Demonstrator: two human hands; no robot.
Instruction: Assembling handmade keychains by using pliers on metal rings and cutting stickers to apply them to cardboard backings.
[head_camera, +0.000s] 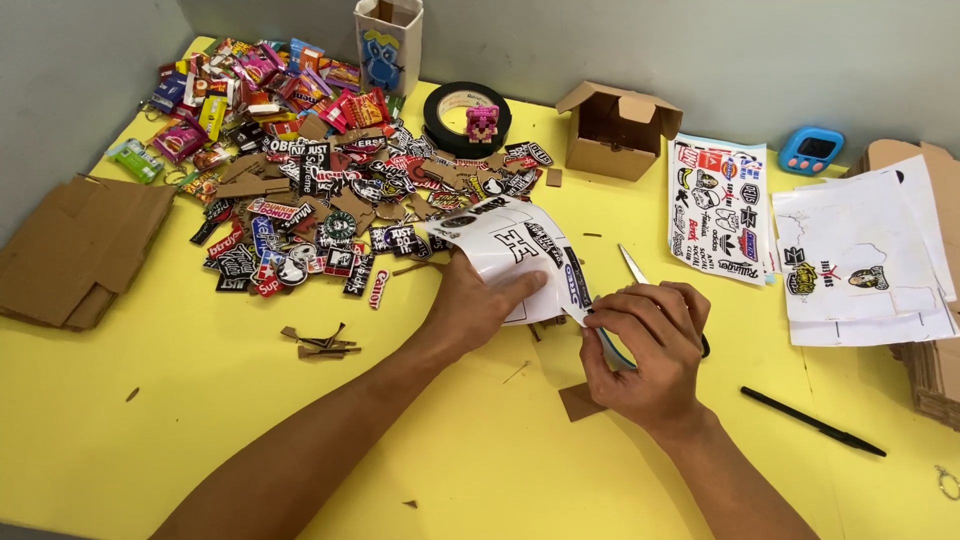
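My left hand (478, 305) grips a white sticker sheet (512, 252) printed with black logos, lifted a little off the yellow table (200, 420). My right hand (648, 352) is closed around a pair of scissors (633, 267); the blades point up and away, beside the sheet's right edge. A small brown cardboard scrap (578, 402) lies just under my right hand.
A heap of cut stickers (330, 200) and candy wrappers (240, 85) fills the back left. Behind stand a tape roll (466, 100) with a pink toy, an open cardboard box (612, 130) and a blue timer (811, 150). More sticker sheets (718, 205) and a black pen (812, 422) lie right. Flat cardboard (75, 250) sits left.
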